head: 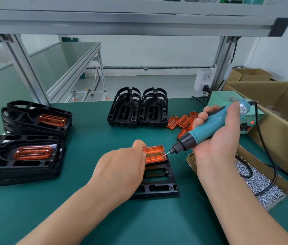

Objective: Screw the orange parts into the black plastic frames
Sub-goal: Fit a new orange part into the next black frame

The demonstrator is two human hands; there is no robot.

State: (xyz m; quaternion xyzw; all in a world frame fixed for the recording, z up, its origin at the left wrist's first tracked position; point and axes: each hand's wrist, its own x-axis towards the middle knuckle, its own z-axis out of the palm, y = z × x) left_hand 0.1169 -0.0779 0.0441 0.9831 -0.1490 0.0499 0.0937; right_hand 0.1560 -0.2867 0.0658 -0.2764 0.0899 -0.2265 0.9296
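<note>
The black frame (159, 184) lies flat on the tabletop (86, 209), with the orange part (154, 153) seated in its far end. The left hand (122, 167), over the frame's left side, pinches the part's edge with curled fingers. The right hand (217, 138), right of the frame, is closed around the electric screwdriver (208, 128), whose tip reaches the part's right end at a slant. I think it is better to hold the tool more upright, keep the part pressed flat, and push gently, so the screw enters straight.

Cardboard boxes (263, 92) stand beside a pale-green unit (222, 98), perhaps a power supply, below a socket strip (203, 80).
</note>
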